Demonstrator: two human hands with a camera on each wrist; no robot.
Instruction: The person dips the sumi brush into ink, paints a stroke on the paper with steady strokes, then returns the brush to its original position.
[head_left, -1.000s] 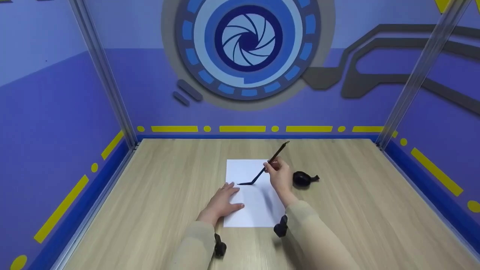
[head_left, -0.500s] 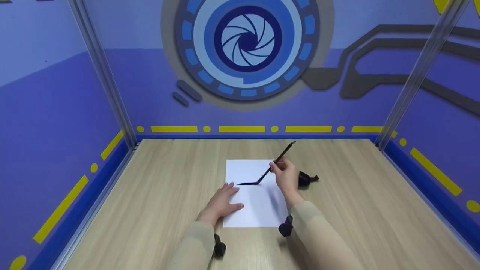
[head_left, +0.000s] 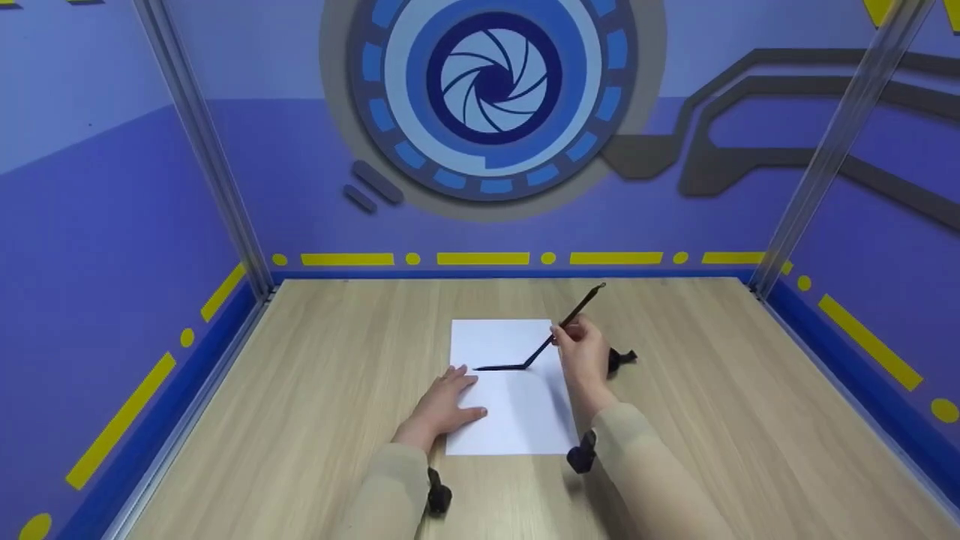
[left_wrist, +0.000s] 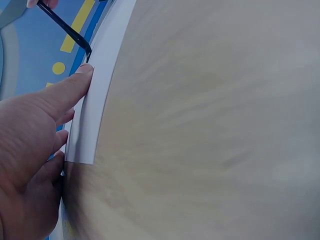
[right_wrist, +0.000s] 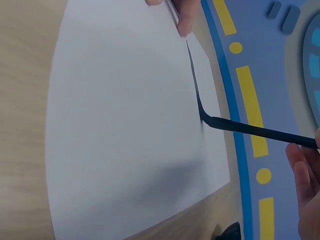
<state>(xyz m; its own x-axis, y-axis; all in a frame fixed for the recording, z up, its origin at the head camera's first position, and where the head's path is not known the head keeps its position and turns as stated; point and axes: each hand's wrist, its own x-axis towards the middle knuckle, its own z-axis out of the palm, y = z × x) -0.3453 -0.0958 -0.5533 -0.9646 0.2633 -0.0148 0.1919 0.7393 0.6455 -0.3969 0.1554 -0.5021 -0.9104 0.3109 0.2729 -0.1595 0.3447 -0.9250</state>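
Observation:
In the head view, a sheet of white paper (head_left: 510, 420) lies on the wooden table. My left hand (head_left: 441, 403) rests on its left edge with fingers and thumb spread. My right hand (head_left: 586, 358) pinches a dark brush (head_left: 576, 306) by the handle, which leans up to the right. Its black tip touches the paper, bent over, at the right end of a black horizontal stroke (head_left: 496, 367). The right wrist view shows the bent brush tip (right_wrist: 204, 116) and the thin stroke running from it toward the left hand's fingers. Behind my right hand sits a rounded black object (head_left: 621, 361), partly hidden.
The wooden table (head_left: 337, 360) extends on both sides of the paper. Blue panels with yellow marks (head_left: 482, 259) enclose its back and sides, with metal posts at the rear corners. A small black device (head_left: 439, 495) hangs at each cuff.
My right hand has moved right with the brush, and the black stroke has grown longer that way. More of the rounded black object is now covered. The left hand stays put.

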